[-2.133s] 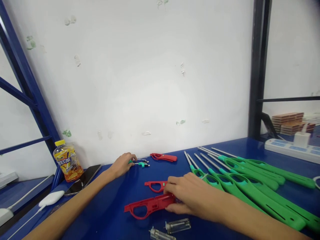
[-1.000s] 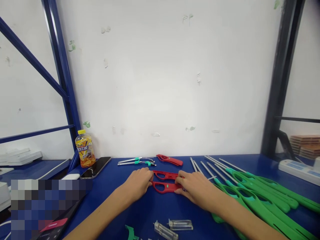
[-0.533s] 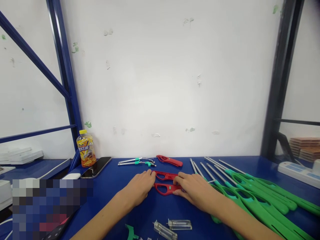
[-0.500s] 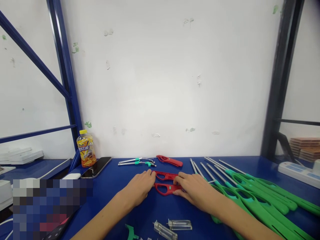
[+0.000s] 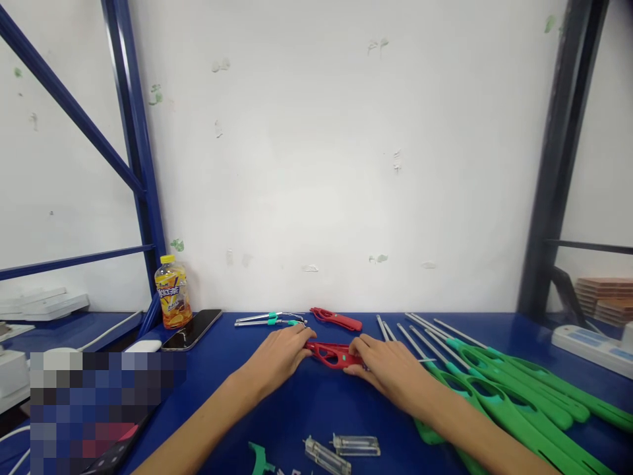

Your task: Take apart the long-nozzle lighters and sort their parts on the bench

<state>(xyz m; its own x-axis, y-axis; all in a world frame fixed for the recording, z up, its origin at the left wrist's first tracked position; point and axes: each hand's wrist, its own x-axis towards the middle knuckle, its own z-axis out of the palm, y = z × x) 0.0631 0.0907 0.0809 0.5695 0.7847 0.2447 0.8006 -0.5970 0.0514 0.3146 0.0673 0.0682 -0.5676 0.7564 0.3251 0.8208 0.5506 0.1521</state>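
Note:
Over the middle of the blue table, my left hand (image 5: 281,356) pinches the left end of a red lighter casing (image 5: 333,357). On its right end, the fingers of my right hand (image 5: 388,369) are closed. The two casing halves lie close against each other, with a small teal spot showing near the handle loop; whether they are fully joined I cannot tell. Behind them lies another red casing piece (image 5: 341,320). Left of that are thin metal lighter rods (image 5: 257,322) with teal parts and wires. Clear fuel tanks (image 5: 356,445) and a teal trigger (image 5: 258,458) lie near the front edge.
Several green long-necked lighters (image 5: 529,386) with metal rods spread over the right side. A phone (image 5: 195,330) and a yellow-capped drink bottle (image 5: 173,293) stand at back left, near a blue rack post (image 5: 141,165). A white power strip (image 5: 591,346) sits far right.
The two red casing halves were apart, one nearer to me; now they are brought together. The nearer half has moved away from me, with both hands still on the ends.

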